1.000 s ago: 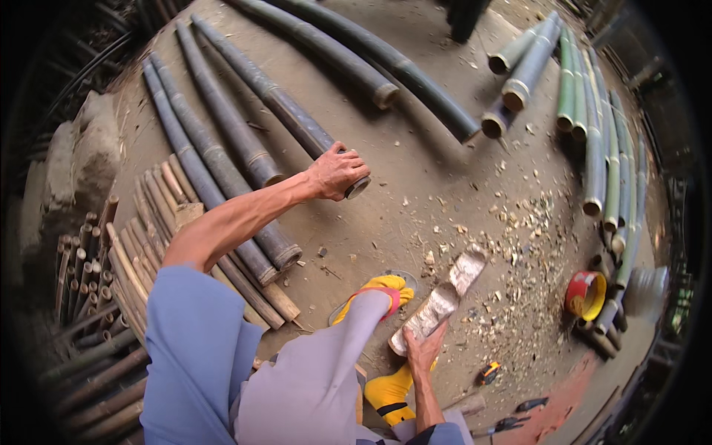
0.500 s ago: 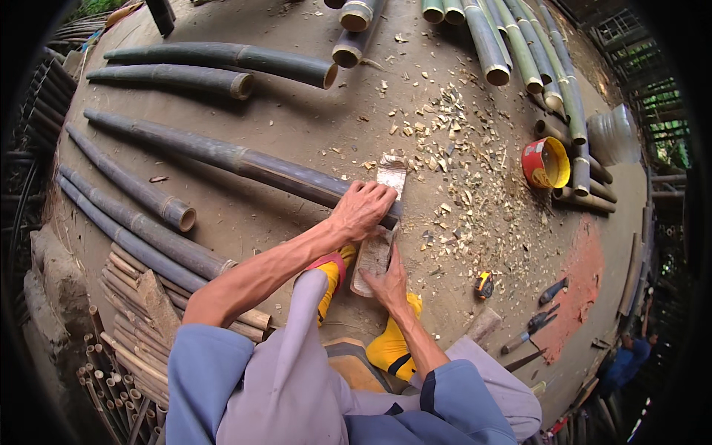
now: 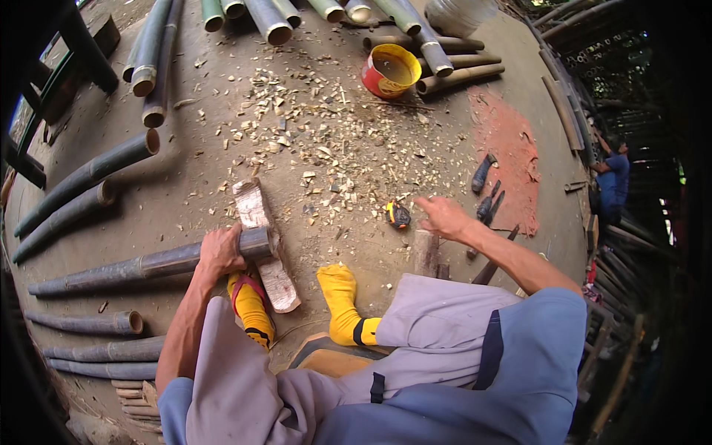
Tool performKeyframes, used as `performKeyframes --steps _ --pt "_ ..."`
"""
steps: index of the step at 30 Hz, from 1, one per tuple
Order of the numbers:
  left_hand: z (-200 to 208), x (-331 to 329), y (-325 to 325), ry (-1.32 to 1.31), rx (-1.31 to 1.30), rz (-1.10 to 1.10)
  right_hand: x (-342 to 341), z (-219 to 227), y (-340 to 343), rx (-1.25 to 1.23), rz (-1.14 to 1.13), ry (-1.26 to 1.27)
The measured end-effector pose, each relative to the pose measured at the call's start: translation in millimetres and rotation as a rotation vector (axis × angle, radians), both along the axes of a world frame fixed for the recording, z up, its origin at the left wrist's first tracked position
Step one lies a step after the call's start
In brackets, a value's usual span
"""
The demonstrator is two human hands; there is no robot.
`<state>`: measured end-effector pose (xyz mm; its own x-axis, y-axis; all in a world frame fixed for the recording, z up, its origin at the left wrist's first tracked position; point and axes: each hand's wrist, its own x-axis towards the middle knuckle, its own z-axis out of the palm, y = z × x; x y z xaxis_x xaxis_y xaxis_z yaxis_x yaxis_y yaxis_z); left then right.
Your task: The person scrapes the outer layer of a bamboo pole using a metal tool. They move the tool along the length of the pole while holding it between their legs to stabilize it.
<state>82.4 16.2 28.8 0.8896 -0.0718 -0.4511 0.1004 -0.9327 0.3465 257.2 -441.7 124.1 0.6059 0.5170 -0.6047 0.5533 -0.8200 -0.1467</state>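
Observation:
My left hand (image 3: 221,252) is wrapped round a dark bamboo pole (image 3: 167,261) near its right end. That end rests across a rough wooden block (image 3: 280,285) on the ground. My right hand (image 3: 445,216) is stretched out to the right with its fingers partly extended and nothing in them. Just left of its fingertips lies a black and yellow tape measure (image 3: 398,215), apart from the hand. Below the hand stands a short wooden piece (image 3: 426,251). Dark-handled hand tools (image 3: 483,173) lie farther right, beside a long blade (image 3: 495,261).
Wood chips (image 3: 326,152) are scattered over the dirt floor ahead. A red and yellow bucket (image 3: 391,72) stands beyond them near stacked bamboo (image 3: 460,76). More poles (image 3: 89,182) lie at the left. Reddish powder (image 3: 506,148) covers ground at the right, where another person (image 3: 614,182) is.
My view has swung to the right. The right hand has left the wooden block and reached out toward the tape measure. My left hand still grips the bamboo pole.

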Motion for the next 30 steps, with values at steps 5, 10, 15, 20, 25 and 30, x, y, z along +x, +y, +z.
performKeyframes --steps 5,10,15,20,25,30 --pt "4 -6 -10 -0.029 0.007 -0.016 -22 -5 -115 -0.064 -0.467 -0.158" --pt "7 -43 1 -0.258 0.170 0.001 -83 -102 -201 -0.052 -0.936 -0.315" --pt "0 -57 25 -0.245 0.249 0.068 -104 -173 -258 0.048 -0.990 -0.478" --pt "-9 -28 19 -0.165 0.135 0.052 -78 -202 -318 0.124 -1.373 -0.725" --pt "13 -41 16 -0.058 0.170 0.029 -68 -130 -201 1.154 -1.873 -0.480" --pt "1 -46 -1 -0.057 0.140 0.028 -86 -56 -78 1.266 -1.398 -0.546"
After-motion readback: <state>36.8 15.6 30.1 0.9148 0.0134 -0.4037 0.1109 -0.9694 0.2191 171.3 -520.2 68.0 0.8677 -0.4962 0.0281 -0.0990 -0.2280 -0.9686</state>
